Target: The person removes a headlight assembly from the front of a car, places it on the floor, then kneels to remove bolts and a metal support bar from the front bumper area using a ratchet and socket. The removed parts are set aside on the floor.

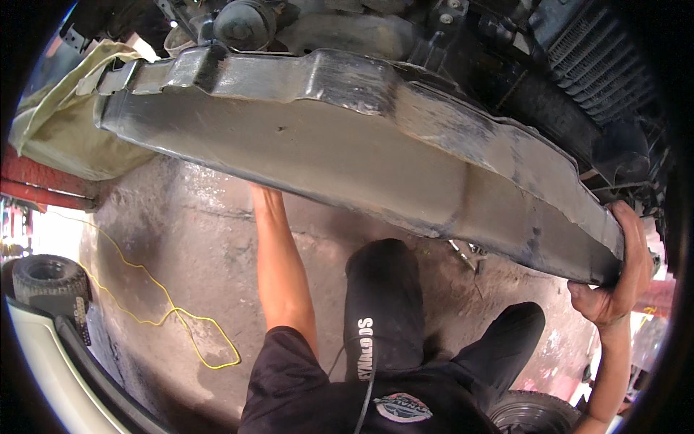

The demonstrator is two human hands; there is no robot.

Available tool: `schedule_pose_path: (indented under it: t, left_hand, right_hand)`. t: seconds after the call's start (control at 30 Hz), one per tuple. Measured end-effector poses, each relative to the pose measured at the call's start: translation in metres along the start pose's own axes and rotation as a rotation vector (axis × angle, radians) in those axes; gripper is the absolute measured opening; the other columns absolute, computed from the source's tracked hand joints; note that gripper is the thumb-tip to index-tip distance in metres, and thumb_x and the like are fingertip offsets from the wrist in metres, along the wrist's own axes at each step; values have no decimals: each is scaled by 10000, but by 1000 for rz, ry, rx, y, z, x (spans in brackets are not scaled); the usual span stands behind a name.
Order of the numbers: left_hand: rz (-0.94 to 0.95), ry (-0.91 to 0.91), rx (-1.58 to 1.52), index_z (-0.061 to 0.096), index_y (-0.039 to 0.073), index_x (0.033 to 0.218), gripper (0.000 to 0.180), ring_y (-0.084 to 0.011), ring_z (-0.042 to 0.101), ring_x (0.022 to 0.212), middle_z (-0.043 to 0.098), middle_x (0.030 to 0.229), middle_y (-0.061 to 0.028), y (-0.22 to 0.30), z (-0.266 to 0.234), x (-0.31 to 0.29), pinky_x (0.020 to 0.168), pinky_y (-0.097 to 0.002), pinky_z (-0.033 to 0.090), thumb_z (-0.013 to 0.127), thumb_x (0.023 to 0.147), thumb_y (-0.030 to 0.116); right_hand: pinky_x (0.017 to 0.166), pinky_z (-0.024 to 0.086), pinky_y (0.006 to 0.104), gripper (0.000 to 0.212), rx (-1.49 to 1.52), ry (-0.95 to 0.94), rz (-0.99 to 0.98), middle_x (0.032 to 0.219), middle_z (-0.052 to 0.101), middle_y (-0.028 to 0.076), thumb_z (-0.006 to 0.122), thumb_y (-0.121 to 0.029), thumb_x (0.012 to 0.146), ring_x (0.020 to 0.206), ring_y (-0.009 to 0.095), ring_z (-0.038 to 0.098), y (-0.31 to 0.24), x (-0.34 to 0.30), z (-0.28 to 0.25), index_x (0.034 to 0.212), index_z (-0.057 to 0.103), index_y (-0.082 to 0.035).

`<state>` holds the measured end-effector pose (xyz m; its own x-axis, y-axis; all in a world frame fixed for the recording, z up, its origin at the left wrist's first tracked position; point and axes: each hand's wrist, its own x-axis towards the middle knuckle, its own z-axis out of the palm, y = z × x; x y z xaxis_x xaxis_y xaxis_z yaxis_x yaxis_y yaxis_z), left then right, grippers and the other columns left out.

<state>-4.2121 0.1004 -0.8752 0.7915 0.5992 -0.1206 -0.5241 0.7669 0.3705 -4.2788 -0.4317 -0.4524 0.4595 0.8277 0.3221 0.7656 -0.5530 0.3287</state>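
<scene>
A long, dusty dark panel shaped like a vehicle bumper (361,159) spans the view from upper left to lower right. It has a stepped, scuffed upper flange. My right hand (623,269) is closed around its right end, fingers over the top edge and thumb under the lower corner. My left forearm (278,253) reaches up to the panel's lower edge left of centre. Beyond the wrist, the left hand is hidden behind the panel, so its fingers cannot be seen.
Above the panel is a vehicle's exposed front, with a finned radiator (603,61) at right. A tan cloth (79,123) hangs at left near a red beam (43,184). On the concrete floor (195,267) lie a yellow cord (173,311) and a tyre (47,282).
</scene>
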Motion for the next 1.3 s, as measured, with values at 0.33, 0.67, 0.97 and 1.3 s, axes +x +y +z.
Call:
schedule_pose_path:
  t: [0.33,0.67,0.97,1.3]
  left_hand:
    - [6,-7,2,615,23,1218,372,-309,618,1120,647,1207,-144,14,0,1,942,-461,546,630,898,214]
    - [-227,-208,105,613,14,1233,396,-325,613,1136,641,1224,-157,30,-25,-25,952,-474,544,630,893,216]
    - [-444,199,450,472,101,764,201,-111,398,585,398,655,13,7,-64,-120,527,-278,361,465,954,33]
    - [285,-605,1205,596,-40,1056,245,-52,363,552,458,668,23,-35,289,-376,475,-211,259,508,867,89]
  right_hand:
    - [835,556,462,874,12,3,4,1118,632,307,715,-605,796,982,442,673,-1,4,3,1258,526,113]
    - [750,542,364,740,-40,179,-5,1038,668,172,754,-538,749,904,289,670,-7,16,17,1210,597,18]
    - [578,557,374,562,31,279,138,767,637,87,703,-611,745,711,264,689,-10,-8,11,968,643,-98]
    - [642,503,391,430,204,619,178,755,657,108,659,-403,777,677,265,654,-17,-15,30,944,695,-8]
